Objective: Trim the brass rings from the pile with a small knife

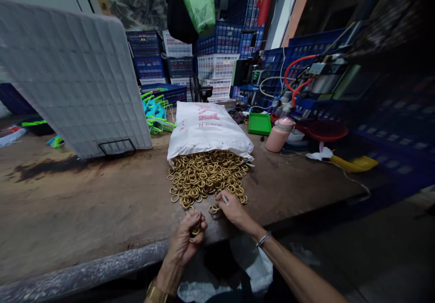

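Note:
A heap of brass-coloured rings (207, 176) spills from the mouth of a white woven sack (210, 128) lying on the worktable. My left hand (188, 235) is closed at the table's front edge, with several brass rings (195, 234) showing between its curled fingers. Just right of it, my right hand (234, 210) rests at the near side of the heap. Its bent fingertips meet a couple of loose rings (214, 209), partly hidden under them. A small pale strip (224, 199) shows on one right finger; I cannot tell what it is.
A pale ribbed panel (78, 81) stands upright at left. Behind the sack are bright green and blue pieces (158, 113) and stacked crates (217, 67). To the right stand a green tray (259, 123), a pink bottle (279, 135), a yellow scoop (355, 162) and a machine with red hoses (321, 79).

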Tool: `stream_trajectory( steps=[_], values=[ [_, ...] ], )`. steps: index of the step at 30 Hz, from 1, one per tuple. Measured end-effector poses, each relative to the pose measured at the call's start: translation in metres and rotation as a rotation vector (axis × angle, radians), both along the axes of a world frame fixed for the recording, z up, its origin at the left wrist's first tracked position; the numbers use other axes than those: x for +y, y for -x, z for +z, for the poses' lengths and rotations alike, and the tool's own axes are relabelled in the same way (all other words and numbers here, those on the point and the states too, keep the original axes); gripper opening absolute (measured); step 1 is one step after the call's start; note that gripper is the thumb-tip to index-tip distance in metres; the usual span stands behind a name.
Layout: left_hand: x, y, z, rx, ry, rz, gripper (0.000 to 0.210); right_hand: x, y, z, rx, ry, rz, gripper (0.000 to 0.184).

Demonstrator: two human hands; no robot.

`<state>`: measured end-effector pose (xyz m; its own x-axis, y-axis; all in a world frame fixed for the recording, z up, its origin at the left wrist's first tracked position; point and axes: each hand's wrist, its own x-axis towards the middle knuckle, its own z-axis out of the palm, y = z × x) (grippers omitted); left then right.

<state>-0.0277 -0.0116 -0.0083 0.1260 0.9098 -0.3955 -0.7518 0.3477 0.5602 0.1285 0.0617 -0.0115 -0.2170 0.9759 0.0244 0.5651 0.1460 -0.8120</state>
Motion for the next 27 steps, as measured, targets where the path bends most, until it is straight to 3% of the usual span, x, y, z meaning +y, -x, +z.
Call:
stream_trajectory(
  steps=[8, 12, 16, 22, 27],
  values=[
    [-0.001, -0.009, -0.004, 0.78, -0.212, 0.125, 0.028, -0.018, 0.015, 0.01, 0.486, 0.563, 0.02, 0.015],
    [-0.001, -0.01, -0.001, 0.916, -0.41, 0.178, 0.019, -0.026, 0.021, 0.016, 0.531, 0.638, 0.058, 0.015],
    [-0.003, -0.009, 0.0, 0.865, -0.356, 0.092, 0.02, -0.029, 0.023, 0.017, 0.448, 0.569, 0.095, 0.014],
    [-0.006, -0.011, -0.001, 0.756, -0.228, -0.017, 0.035, -0.028, 0.024, 0.014, 0.174, 0.177, 0.099, 0.019],
    [-0.009, -0.01, -0.004, 0.648, -0.137, -0.123, 0.037, -0.028, 0.025, 0.014, 0.074, 0.124, 0.096, 0.018]
  ],
)
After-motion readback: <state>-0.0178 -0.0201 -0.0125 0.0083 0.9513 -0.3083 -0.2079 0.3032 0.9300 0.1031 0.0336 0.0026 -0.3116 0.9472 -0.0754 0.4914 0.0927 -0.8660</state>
